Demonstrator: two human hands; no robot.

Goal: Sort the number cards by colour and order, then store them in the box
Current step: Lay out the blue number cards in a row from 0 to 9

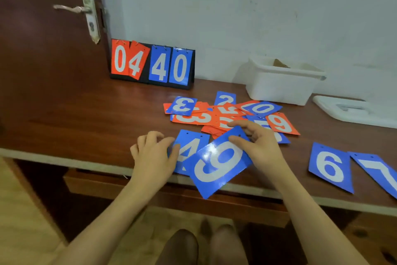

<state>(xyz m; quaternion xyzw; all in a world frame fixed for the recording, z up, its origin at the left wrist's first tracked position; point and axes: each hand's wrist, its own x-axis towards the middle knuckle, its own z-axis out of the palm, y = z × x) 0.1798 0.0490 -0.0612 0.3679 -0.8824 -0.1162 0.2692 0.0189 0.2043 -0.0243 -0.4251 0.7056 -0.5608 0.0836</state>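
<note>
Right hand (261, 146) pinching blue 9 card (219, 162), left hand (153, 153) pinching blue 4 card (189, 148).

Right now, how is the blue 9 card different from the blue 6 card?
The blue 9 card is pinched by the right hand; the blue 6 card lies untouched, off to the right. The 9 card is tilted, overlaps the blue 4 card, and juts past the wooden table's edge; the 6 card lies alone. Both are blue with white numbers.
</note>
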